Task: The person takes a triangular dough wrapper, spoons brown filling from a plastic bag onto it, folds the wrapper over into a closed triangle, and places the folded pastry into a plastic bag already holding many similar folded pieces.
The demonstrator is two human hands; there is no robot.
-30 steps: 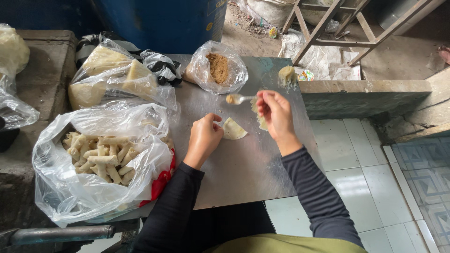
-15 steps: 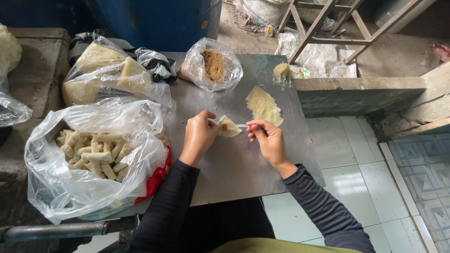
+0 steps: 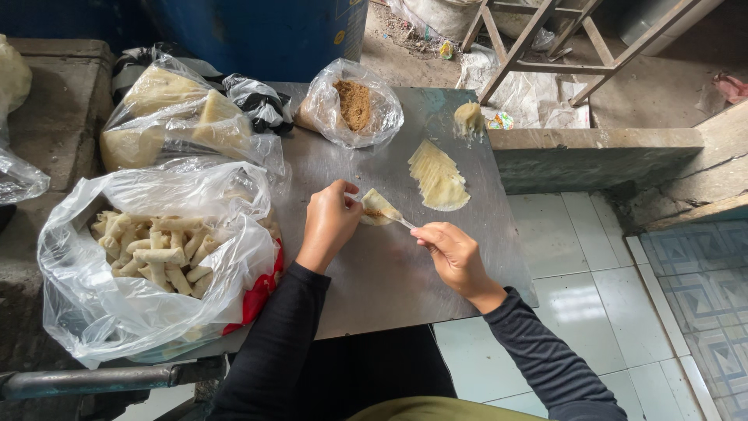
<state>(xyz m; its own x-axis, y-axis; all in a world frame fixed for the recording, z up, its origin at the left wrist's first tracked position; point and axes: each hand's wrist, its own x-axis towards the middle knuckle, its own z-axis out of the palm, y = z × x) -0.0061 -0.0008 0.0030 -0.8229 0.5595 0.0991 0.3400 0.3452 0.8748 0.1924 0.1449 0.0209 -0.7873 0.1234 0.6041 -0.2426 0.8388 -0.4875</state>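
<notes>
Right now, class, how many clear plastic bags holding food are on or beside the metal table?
3: clear bag of pale rolls at left, clear bag of beige dough behind it, small clear bag of brown filling at the table's far edge. Others may be hidden.

bare metal table (image 3: 389, 288) nearside; bags (image 3: 156, 257) crowd left, wrappers (image 3: 438, 175) ahead

**Layout on tabletop**

Wrapper (image 3: 379, 206) near centre of table (image 3: 389, 288), between left hand (image 3: 329, 224) and right hand (image 3: 452, 253). Wrapper stack (image 3: 438, 175) just right of and behind it; dough lump (image 3: 469, 118) further back at table edge. Filling bag (image 3: 353, 109) behind centre. Bag of rolls (image 3: 152, 253) at left; dough bag (image 3: 175, 117) behind that.
</notes>
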